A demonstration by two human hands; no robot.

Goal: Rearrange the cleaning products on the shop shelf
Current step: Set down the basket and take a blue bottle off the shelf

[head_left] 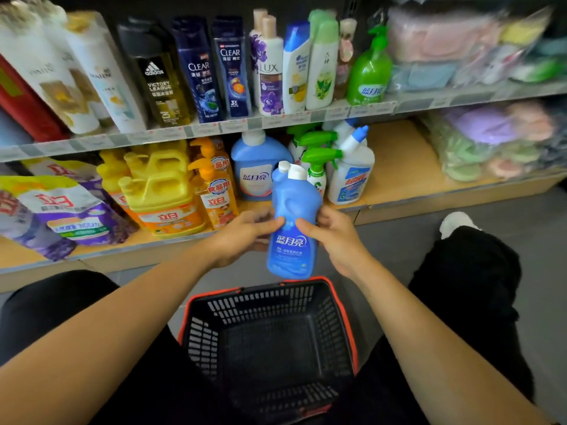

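Gripping the blue bottle (291,231) at its waist, my left hand (242,237) and right hand (336,237) flank it; long axis near upright, cap toward the lower shelf (408,179) front edge.

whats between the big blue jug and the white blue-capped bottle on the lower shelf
Green-trigger spray bottles, between the jug and the white bottle, in the head view.

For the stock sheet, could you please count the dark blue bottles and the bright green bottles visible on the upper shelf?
Dark blue plastic Clear shampoo bottles: 2
Bright green plastic pump bottle: 1
Total: 3
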